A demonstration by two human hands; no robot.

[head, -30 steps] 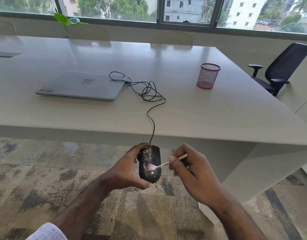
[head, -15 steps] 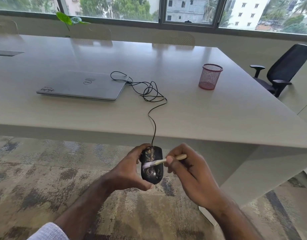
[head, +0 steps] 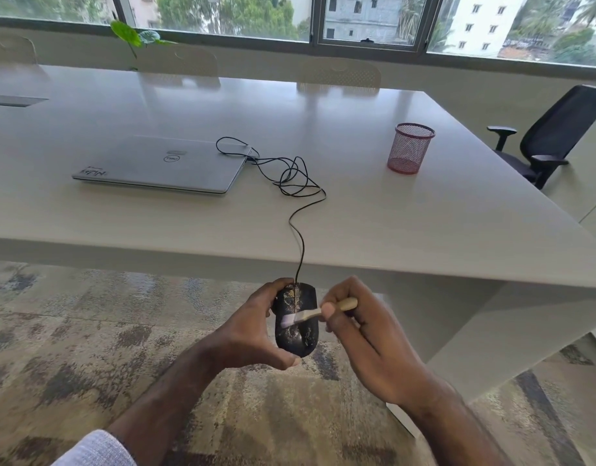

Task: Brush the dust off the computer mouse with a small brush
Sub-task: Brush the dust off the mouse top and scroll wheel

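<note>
A black wired computer mouse (head: 298, 334), speckled with pale dust, is held in the air in front of the table edge. My left hand (head: 252, 334) grips it from the left side, thumb under its near end. My right hand (head: 363, 341) pinches a small brush (head: 318, 312) with a light wooden handle. Its white bristles lie across the middle of the mouse's top. The mouse's black cable (head: 298, 210) runs up over the table edge in loose loops to the laptop.
A closed silver laptop (head: 162, 164) lies on the white table (head: 424, 227). A pink mesh pen cup (head: 410, 148) stands to the right. A black office chair (head: 552, 136) sits at the far right. Patterned carpet (head: 88, 331) is below my hands.
The brush bristles have moved from the mouse's right part toward its left across the top. Both hands with the mouse have shifted slightly to the right.
</note>
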